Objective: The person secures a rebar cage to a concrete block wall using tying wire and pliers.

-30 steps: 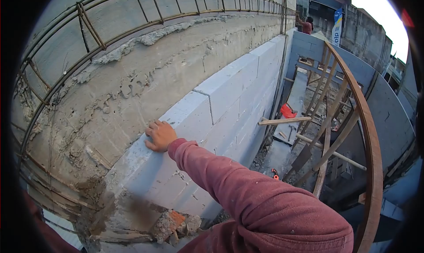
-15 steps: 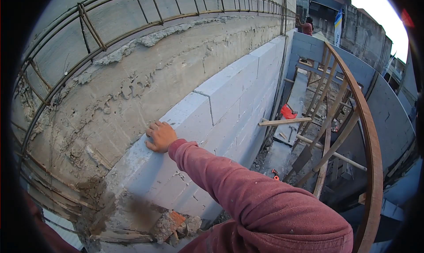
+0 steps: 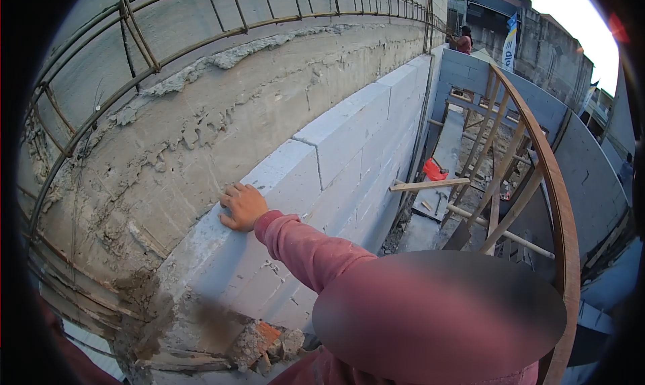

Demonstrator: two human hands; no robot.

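Note:
My right hand [image 3: 243, 206] rests palm down on the top edge of the white block wall [image 3: 285, 173]. Its fingers are bent and a little apart, with nothing in them. A dusty pink sleeve [image 3: 302, 247] runs from the wrist to the lower right, where a blurred oval covers part of the cloth. Behind the fingertips rises a rough grey concrete beam [image 3: 248, 109]. My left hand is out of the picture; a dark red bit of cloth [image 3: 64, 345] shows at the lower left edge.
A rebar cage [image 3: 222, 32] curves along the upper left. Broken masonry [image 3: 269, 345] lies below the wall. To the right stand a curved wooden rail [image 3: 554, 183] and poles, with a plank [image 3: 430, 184] and a red bag [image 3: 435, 170] lower down. Another person [image 3: 463, 42] is far off.
The view has shifted slightly, and the blurred oval now covers the shoulder area. My right hand stays at the same spot on the wall.

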